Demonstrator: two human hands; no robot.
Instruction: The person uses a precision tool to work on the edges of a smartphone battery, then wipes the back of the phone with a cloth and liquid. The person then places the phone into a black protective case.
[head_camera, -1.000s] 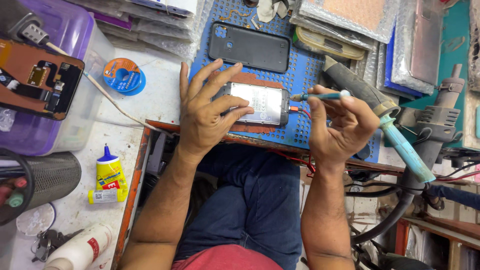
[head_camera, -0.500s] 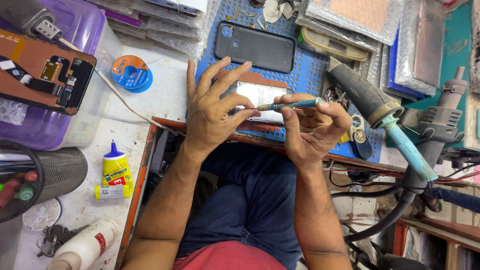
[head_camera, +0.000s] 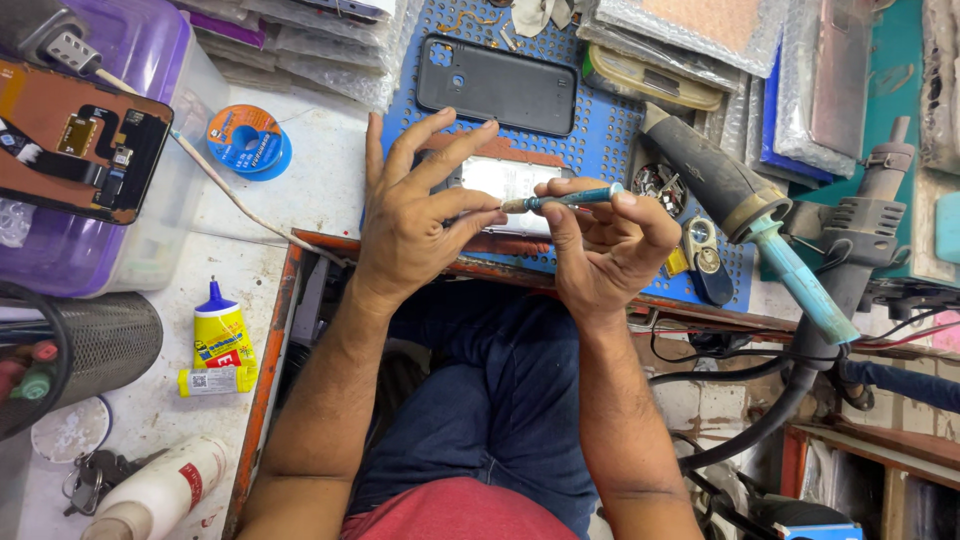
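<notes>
While the left hand (head_camera: 415, 215) is spreading loose fingers over the opened phone (head_camera: 510, 185) lying on the blue mat (head_camera: 600, 130), the right hand (head_camera: 605, 240) is pinching a teal screwdriver (head_camera: 560, 199). Risk: tip slipping sideways, likely scratching internals or flicking tiny screws.

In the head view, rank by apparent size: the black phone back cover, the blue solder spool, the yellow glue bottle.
1. black phone back cover
2. yellow glue bottle
3. blue solder spool
The last two look nearly alike, so their order is unsure.
</notes>
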